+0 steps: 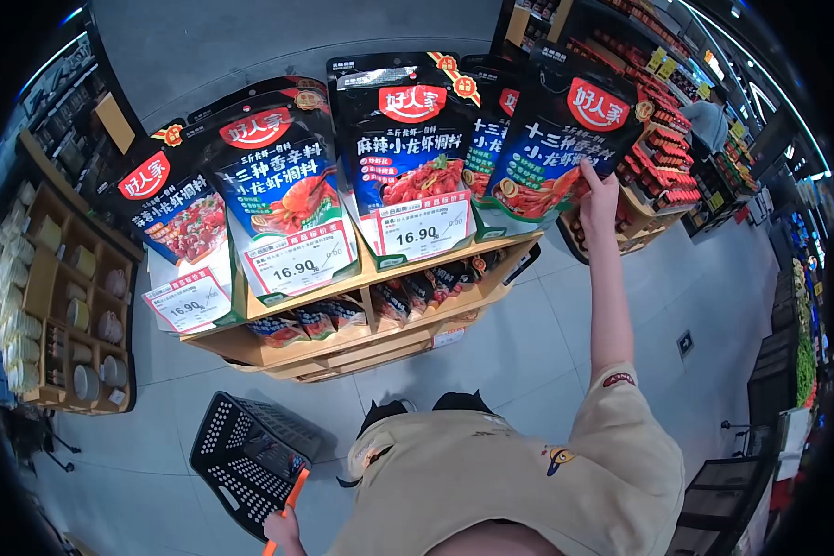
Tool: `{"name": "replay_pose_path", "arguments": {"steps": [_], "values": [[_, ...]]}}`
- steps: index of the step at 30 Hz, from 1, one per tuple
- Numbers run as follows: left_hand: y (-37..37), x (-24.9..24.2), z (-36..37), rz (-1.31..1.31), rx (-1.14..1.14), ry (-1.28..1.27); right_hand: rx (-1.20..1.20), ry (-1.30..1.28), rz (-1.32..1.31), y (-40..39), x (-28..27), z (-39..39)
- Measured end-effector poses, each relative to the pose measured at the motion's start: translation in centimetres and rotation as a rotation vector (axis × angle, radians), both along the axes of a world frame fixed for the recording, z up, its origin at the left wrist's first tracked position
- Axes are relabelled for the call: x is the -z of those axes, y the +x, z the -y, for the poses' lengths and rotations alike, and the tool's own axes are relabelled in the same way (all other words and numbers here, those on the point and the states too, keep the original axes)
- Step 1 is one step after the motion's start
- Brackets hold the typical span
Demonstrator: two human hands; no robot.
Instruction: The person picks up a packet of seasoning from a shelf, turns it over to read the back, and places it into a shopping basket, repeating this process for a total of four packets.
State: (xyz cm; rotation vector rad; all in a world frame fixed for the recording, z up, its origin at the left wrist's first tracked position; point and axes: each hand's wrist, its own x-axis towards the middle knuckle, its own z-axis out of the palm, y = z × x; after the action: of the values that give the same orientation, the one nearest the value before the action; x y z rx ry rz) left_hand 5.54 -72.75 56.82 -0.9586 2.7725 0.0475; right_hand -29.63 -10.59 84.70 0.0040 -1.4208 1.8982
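Observation:
My left hand (pixel 284 529) is closed around the orange handle (pixel 298 486) of a dark grey shopping basket (pixel 241 454), low on the left. Inside the basket lies a dark pack with red and blue print, partly hidden. My right arm reaches out to a black and blue crayfish seasoning pouch (pixel 551 139) at the right end of the display. My right hand (pixel 599 195) grips the pouch's lower right edge, one finger on its front and other fingers partly hidden. Beside it stands another seasoning pouch (pixel 408 139), upright behind a 16.90 price tag (pixel 421 233).
More pouches (pixel 273 176) stand in a row on the wooden display stand (pixel 371 289), with further packs on its lower shelf. At left is a shelf of crockery (pixel 79 315). A rack of red-packaged goods (pixel 653 171) and a person (pixel 707 120) are at the right.

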Motion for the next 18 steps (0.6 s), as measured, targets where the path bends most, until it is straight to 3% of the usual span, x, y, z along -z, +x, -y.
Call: {"name": "replay_pose_path", "arguments": {"steps": [3, 5, 7, 9, 10, 13, 18], "values": [[-1.5, 0.5, -0.3, -0.077, -0.067, 0.079, 0.011, 0.026, -0.057, 1.7, -1.5, 0.7], [-4.8, -0.1, -2.3, -0.277, 0.031, -0.063, 0.030, 0.018, -0.069, 3.2, -1.9, 1.4], [-9.2, -2.5, -5.6, -0.459, 0.140, 0.151, -0.002, -0.027, -0.029, 4.6, -2.1, 2.0], [-13.8, -4.4, -9.7, -0.697, 0.210, 0.575, -0.012, -0.050, 0.013, 5.7, -1.5, 2.6], [-16.2, -6.7, -12.4, -0.763, 0.351, 0.684, -0.033, -0.071, 0.048, 6.4, -1.1, 3.2], [-21.6, -11.7, -19.8, -0.759, 0.607, 0.890, -0.094, -0.100, 0.123, 8.6, 0.3, 5.3], [-25.4, -17.4, -28.8, -0.697, 0.872, 1.555, -0.234, -0.200, 0.300, 11.7, 3.6, 8.1]]}}
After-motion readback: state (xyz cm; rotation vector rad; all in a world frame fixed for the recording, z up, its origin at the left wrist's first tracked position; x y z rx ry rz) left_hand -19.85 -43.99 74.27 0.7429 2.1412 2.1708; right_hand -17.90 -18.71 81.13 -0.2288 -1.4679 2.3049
